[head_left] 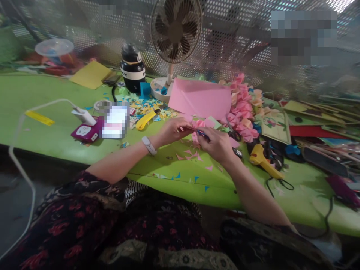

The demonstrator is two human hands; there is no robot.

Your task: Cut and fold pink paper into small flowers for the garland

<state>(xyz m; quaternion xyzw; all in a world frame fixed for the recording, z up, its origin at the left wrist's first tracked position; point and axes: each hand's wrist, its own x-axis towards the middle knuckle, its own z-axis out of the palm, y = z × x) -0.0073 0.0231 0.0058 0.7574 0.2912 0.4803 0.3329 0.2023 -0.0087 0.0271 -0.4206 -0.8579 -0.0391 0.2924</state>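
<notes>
My left hand (180,128) is closed in a pinch on a small piece of pink paper (190,128). Opposite it, my right hand (215,142) is closed around what look like small scissors (203,134) with dark blue handles, the blades mostly hidden. The two hands nearly meet above the green table (174,174). Pink paper flowers (200,123) lie just behind the fingertips, and triangular pink scraps (191,154) are scattered below them.
A large pink sheet (201,98) and a heap of pink flowers (243,108) lie behind my hands. To the right rests a yellow glue gun (264,162). Leftward are a yellow cutter (146,120), a phone (114,120) and a purple power strip (87,130). A fan (176,32) stands behind.
</notes>
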